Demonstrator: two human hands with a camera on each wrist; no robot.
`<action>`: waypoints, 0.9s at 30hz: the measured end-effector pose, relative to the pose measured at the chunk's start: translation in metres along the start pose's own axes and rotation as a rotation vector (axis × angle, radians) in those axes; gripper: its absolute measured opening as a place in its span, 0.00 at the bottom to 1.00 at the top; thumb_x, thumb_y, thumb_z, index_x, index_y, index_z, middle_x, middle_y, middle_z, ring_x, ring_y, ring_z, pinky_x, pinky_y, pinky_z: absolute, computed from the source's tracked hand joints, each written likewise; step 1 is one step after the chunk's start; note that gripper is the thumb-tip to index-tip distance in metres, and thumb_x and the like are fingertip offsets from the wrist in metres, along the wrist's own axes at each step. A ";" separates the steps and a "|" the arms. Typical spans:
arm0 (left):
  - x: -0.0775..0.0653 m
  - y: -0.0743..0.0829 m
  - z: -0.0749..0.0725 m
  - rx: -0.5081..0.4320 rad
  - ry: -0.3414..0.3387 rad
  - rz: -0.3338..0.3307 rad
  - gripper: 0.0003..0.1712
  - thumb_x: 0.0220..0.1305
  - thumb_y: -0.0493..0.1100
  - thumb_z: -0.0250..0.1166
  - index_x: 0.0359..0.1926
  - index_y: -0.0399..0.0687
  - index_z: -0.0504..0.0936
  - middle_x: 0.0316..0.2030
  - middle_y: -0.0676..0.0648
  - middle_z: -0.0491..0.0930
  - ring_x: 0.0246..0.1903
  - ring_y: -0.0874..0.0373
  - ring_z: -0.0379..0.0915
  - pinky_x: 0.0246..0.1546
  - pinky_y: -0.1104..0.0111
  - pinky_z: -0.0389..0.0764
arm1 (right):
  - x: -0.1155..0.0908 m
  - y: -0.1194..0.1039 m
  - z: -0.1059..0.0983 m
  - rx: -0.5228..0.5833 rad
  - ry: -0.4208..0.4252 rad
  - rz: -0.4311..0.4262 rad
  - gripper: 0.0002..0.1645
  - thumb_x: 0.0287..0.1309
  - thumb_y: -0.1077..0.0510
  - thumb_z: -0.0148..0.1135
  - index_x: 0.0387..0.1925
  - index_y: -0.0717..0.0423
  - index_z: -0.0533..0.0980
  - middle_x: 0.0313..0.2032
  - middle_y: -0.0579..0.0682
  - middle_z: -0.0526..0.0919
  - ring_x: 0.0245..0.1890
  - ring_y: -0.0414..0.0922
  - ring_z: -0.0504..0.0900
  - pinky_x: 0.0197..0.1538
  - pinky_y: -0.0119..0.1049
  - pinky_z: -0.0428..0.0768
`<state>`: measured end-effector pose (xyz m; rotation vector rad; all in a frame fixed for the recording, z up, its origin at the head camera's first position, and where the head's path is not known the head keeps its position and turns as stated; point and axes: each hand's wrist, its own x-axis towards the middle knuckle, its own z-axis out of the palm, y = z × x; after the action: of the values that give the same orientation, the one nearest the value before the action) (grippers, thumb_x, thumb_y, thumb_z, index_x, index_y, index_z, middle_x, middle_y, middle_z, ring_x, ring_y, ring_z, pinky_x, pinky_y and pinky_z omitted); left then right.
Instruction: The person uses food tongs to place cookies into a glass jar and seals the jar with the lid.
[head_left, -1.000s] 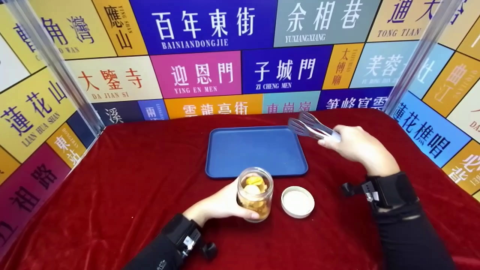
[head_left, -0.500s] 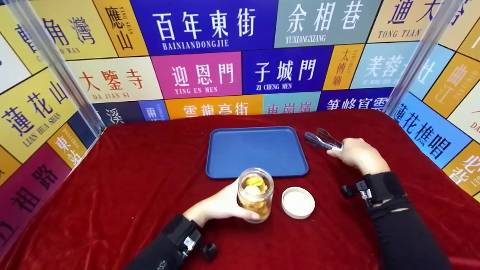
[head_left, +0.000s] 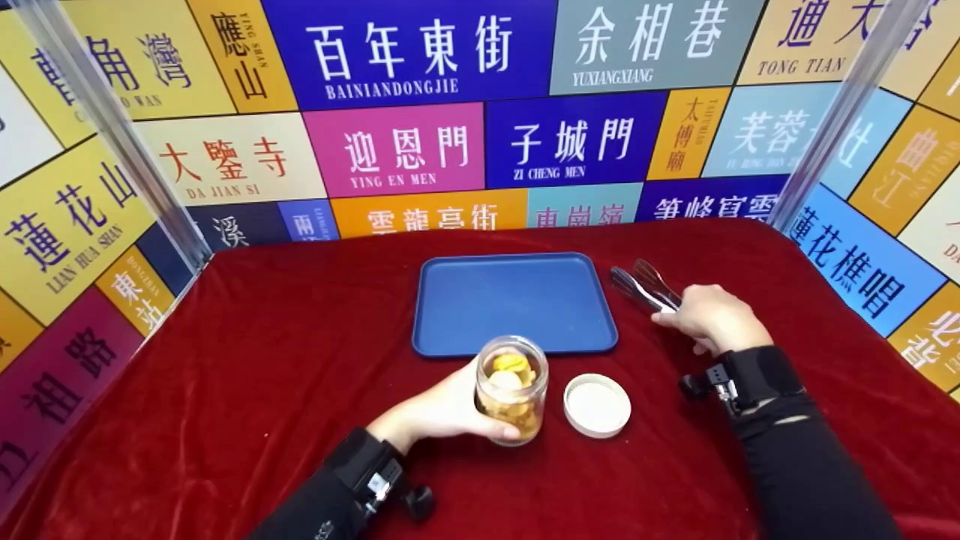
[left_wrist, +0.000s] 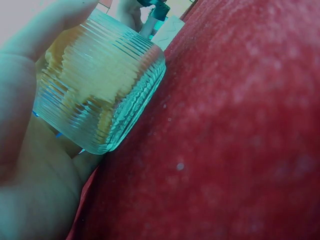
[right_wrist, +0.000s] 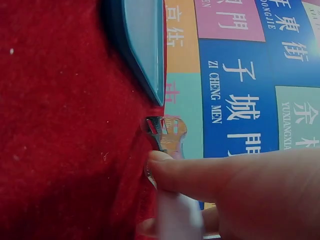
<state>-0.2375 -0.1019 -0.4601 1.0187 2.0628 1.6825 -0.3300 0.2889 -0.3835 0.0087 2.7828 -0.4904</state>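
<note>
My left hand [head_left: 439, 405] grips a clear glass jar [head_left: 514, 431] from its left side, thumb across the front. The jar has no lid on and holds yellowish, chip-like slices [head_left: 506, 377]. Ribbed glass shows on the jar [left_wrist: 100, 70] in the left wrist view, low by the red cloth. To the right of the tray, my right hand [head_left: 716, 316] holds metal tongs [head_left: 636, 285] by the handle end, low at the cloth. Their slotted ends are spread apart and point toward the back left. In the right wrist view the thumb [right_wrist: 185, 175] presses on the tongs' pale handle [right_wrist: 177, 217].
A blue rectangular tray [head_left: 517, 300] lies behind the jar. The round pale lid [head_left: 598, 406] rests just right of the jar. Red velvet cloth [head_left: 262, 352] covers the table. A wall of coloured signs [head_left: 409, 146] and metal posts [head_left: 840, 124] bound the back.
My right hand has lowered the tongs from over the tray's back right corner to the cloth beside the tray, moving nearer to me. My left hand and the jar have stayed put.
</note>
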 end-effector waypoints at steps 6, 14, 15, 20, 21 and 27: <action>0.001 -0.002 -0.001 -0.005 -0.007 0.013 0.55 0.51 0.37 0.85 0.76 0.51 0.64 0.62 0.52 0.79 0.64 0.55 0.75 0.73 0.60 0.71 | 0.001 0.000 0.004 -0.074 0.036 -0.024 0.29 0.68 0.38 0.67 0.35 0.64 0.77 0.26 0.57 0.78 0.21 0.50 0.81 0.28 0.43 0.78; 0.001 -0.002 -0.001 -0.010 -0.014 0.022 0.55 0.50 0.36 0.84 0.76 0.50 0.63 0.62 0.51 0.79 0.65 0.55 0.75 0.73 0.60 0.70 | 0.002 0.000 0.006 -0.125 0.105 -0.048 0.31 0.62 0.38 0.71 0.35 0.65 0.79 0.29 0.58 0.78 0.30 0.55 0.79 0.35 0.51 0.79; 0.001 -0.002 -0.001 -0.015 -0.015 0.024 0.55 0.51 0.36 0.84 0.76 0.49 0.63 0.62 0.51 0.79 0.65 0.55 0.75 0.73 0.60 0.70 | 0.003 0.000 0.006 -0.130 0.109 -0.049 0.31 0.61 0.38 0.72 0.35 0.65 0.79 0.30 0.58 0.79 0.31 0.56 0.79 0.36 0.52 0.80; 0.001 -0.001 -0.001 -0.012 -0.013 0.021 0.56 0.51 0.36 0.84 0.76 0.50 0.63 0.62 0.51 0.79 0.65 0.55 0.75 0.73 0.60 0.70 | 0.004 -0.001 0.007 -0.138 0.107 -0.055 0.31 0.60 0.39 0.73 0.37 0.65 0.79 0.31 0.58 0.80 0.33 0.56 0.80 0.38 0.54 0.81; 0.001 -0.001 -0.001 -0.011 -0.012 0.018 0.56 0.51 0.36 0.85 0.76 0.50 0.63 0.62 0.51 0.79 0.65 0.55 0.75 0.73 0.60 0.70 | 0.004 -0.001 0.007 -0.139 0.106 -0.058 0.31 0.60 0.39 0.73 0.36 0.65 0.79 0.31 0.58 0.80 0.33 0.56 0.80 0.37 0.54 0.80; 0.001 -0.002 -0.001 -0.006 -0.006 0.017 0.55 0.51 0.37 0.85 0.76 0.50 0.63 0.62 0.52 0.79 0.65 0.55 0.75 0.73 0.60 0.70 | 0.006 0.002 0.008 -0.136 0.105 -0.071 0.29 0.60 0.39 0.73 0.34 0.63 0.79 0.30 0.57 0.79 0.32 0.56 0.79 0.36 0.53 0.80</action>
<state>-0.2388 -0.1021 -0.4613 1.0407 2.0499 1.6900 -0.3329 0.2875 -0.3925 -0.0984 2.9218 -0.3249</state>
